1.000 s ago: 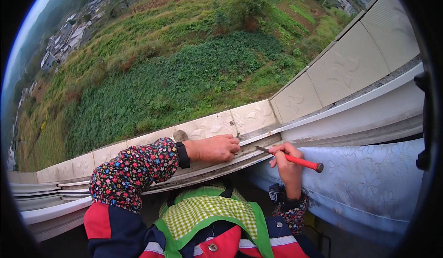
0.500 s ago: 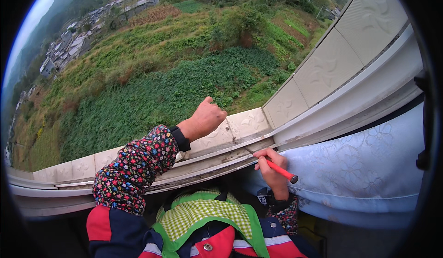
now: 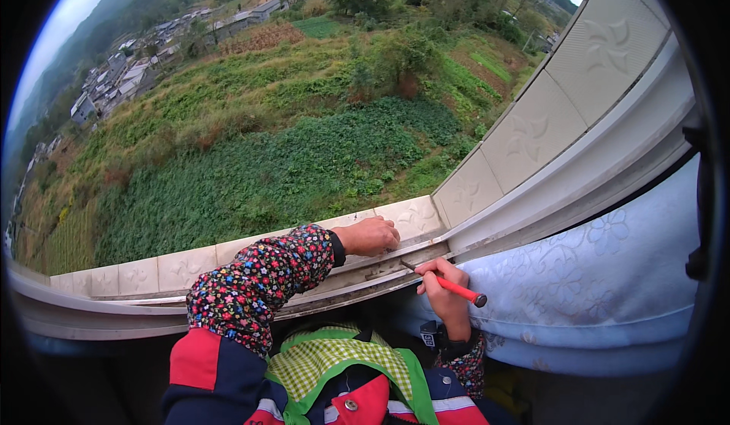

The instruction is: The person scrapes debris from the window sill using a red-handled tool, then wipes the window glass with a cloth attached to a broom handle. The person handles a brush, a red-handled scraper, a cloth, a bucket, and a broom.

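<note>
My right hand (image 3: 443, 287) is closed around the red handle of a screwdriver (image 3: 459, 287). Its thin metal shaft points left, with the tip down in the dirty window track (image 3: 372, 271) near the corner of the frame. On the outer side of the track, my left hand (image 3: 369, 236) is low over the tiled sill (image 3: 414, 214), knuckles up and fingers curled in. Whatever those fingers hold, if anything, is hidden. Dark dirt lies along the track's groove.
A white window frame (image 3: 578, 170) rises at the right beside a tiled outer wall (image 3: 528, 136). A pale blue curtain (image 3: 585, 288) hangs close to my right arm. Beyond the sill the ground drops to a green field (image 3: 266, 182) far below.
My left hand has come down from above the outer sill to just beside the track, moving right. My right hand keeps the screwdriver in the track, shifted slightly.
</note>
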`<state>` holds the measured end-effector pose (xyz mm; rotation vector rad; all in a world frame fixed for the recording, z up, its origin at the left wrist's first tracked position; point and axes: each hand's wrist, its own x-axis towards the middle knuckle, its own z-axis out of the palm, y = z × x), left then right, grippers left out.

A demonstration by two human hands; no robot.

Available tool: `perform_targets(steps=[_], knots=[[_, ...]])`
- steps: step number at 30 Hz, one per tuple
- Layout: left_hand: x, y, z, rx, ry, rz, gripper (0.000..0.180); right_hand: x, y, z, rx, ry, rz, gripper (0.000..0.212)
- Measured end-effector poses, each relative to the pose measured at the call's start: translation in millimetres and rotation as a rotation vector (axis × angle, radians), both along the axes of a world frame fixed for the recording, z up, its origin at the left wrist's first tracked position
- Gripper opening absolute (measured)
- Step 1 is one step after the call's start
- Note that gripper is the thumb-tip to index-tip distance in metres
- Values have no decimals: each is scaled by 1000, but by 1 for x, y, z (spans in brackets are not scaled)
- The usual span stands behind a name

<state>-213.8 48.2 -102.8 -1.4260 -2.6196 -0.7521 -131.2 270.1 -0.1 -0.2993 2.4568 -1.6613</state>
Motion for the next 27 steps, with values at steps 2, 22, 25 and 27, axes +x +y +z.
perform_targets(steps=[2,22,25,27], knots=[[-2,7,-10,22,-76,-14,12,0,2,-2,-19,-11,-3,14],[27,-152,91,-1207,-1068,430,36,-10,12,-4,-112,-36,0,13],[44,-139,78,-1297,-1178,331,41,-12,13,-5,-125,-40,-1,12],[56,-136,67,-1235,-1153,307,38,-14,15,-5,-136,-40,-4,12]])
